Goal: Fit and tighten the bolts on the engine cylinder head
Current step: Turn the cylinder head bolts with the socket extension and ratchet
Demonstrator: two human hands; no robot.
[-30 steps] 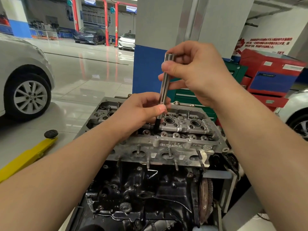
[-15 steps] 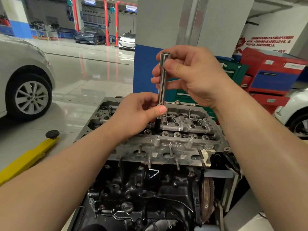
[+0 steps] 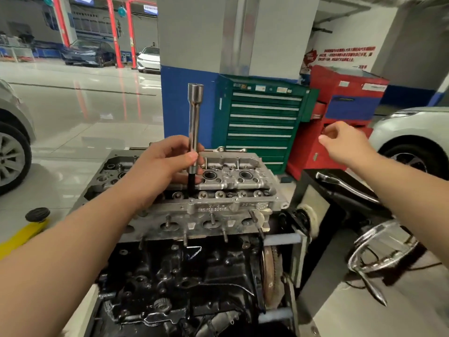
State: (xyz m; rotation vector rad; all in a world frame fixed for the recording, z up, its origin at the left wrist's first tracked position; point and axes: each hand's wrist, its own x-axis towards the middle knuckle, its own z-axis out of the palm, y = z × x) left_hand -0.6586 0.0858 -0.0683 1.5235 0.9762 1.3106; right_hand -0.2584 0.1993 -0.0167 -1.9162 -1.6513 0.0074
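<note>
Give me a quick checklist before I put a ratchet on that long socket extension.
1. Socket extension upright over the cylinder head: ok.
2. Left hand steadying the extension's lower end: ok, its fingers are curled round it.
3. Extension's top drive end free: ok, nothing is on it.
4. Right hand free to fetch a tool: ok, it holds nothing and hangs off to the right, near the red cabinet.
5. Black tip seated on a bolt: cannot tell, the hand hides part of it.
6. Ratchet within reach: cannot tell, the tools on the right are blurred.
</note>
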